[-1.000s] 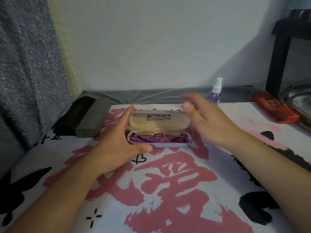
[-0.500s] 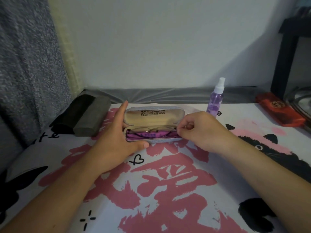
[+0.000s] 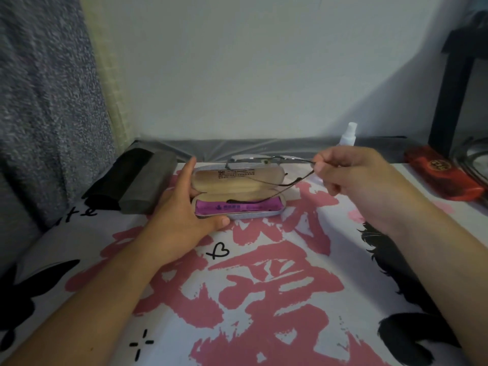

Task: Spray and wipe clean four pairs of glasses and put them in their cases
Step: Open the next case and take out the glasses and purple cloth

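Note:
An open silver glasses case [image 3: 237, 191] lies in the middle of the printed cloth, its beige lid up and a purple wiping cloth [image 3: 237, 206] inside. My left hand [image 3: 182, 207] grips the case's left end, thumb at the front edge. My right hand [image 3: 356, 180] pinches the right side of thin wire-framed glasses [image 3: 264, 170] and holds them lifted above the case, their temple arms hanging down toward it. The spray bottle [image 3: 348, 136] stands behind my right hand, mostly hidden.
A black case [image 3: 116, 180] and a grey case [image 3: 148, 186] lie side by side at the back left. A red case [image 3: 443, 175] lies at the back right beside a metal dish [image 3: 475, 159]. A wall runs close behind; a curtain hangs left.
My right hand reached into the open case, pinched the glasses and lifted them out and up to the right. My left hand kept holding the case.

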